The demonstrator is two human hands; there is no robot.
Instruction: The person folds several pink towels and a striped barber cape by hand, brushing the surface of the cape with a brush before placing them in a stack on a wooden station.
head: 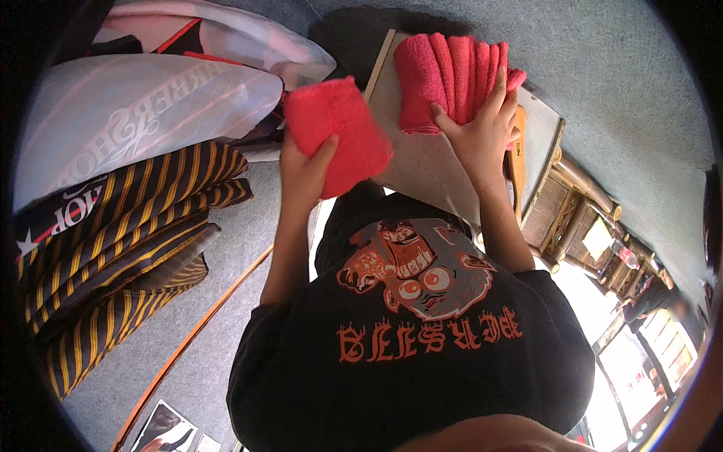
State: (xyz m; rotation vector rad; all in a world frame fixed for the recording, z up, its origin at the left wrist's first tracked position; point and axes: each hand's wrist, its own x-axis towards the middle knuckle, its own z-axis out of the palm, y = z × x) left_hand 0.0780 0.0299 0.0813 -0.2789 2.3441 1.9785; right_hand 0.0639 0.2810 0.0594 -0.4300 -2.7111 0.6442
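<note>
My left hand (305, 172) holds a folded red terry towel (342, 127), with the thumb on its near face and the other fingers hidden behind it. This towel is raised to the left of a row of folded red and pink towels (452, 79), which stand side by side on a small grey tabletop (435, 169). Across that row my right hand (486, 133) is spread, its thumb on the near left side and its fingers over the right end. A flat wooden handle (518, 150) lies just right of my right wrist, partly covered by the arm.
Black-and-yellow striped cloths (130, 226) and a pale barber cape (158, 107) bearing writing hang at the left. Bamboo furniture (570, 209) stands right of the table, with a plastic bottle (626, 254) on it. A person (649, 299) is farther off at the right.
</note>
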